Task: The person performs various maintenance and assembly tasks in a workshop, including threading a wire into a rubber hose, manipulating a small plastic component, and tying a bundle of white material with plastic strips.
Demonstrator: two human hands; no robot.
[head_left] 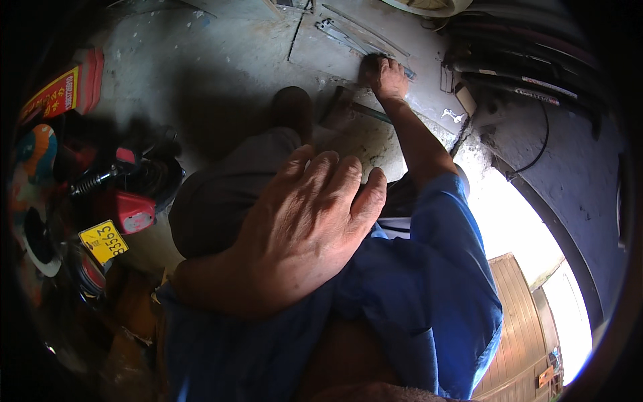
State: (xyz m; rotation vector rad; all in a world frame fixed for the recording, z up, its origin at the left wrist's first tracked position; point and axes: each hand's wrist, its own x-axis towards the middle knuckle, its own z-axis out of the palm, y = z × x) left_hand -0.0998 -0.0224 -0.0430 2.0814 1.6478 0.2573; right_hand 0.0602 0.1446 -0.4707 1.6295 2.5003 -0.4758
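Observation:
My left hand (pixel 305 221) is raised close to the camera, its back showing and its fingers stretched out, holding nothing. Farther off, my right hand (pixel 390 82) reaches down to the floor with its fingers curled over a long, narrow metal tool (pixel 340 33). A bluish end of that tool shows just right of the fingers; its exact kind is unclear. A dark shadowed patch beside the fingers hides part of the grip. Nearer than this hand lies a hammer-like tool (pixel 372 112) with a dark greenish handle, partly shaded.
A red motorbike (pixel 130 211) with a yellow plate (pixel 104 241) stands at the left, near a red sign box (pixel 60 94). Dark curved bars (pixel 529 77) lie at the far right. A small block (pixel 465 98) stands by the wall edge. A brown panelled door (pixel 512 321) is at the lower right.

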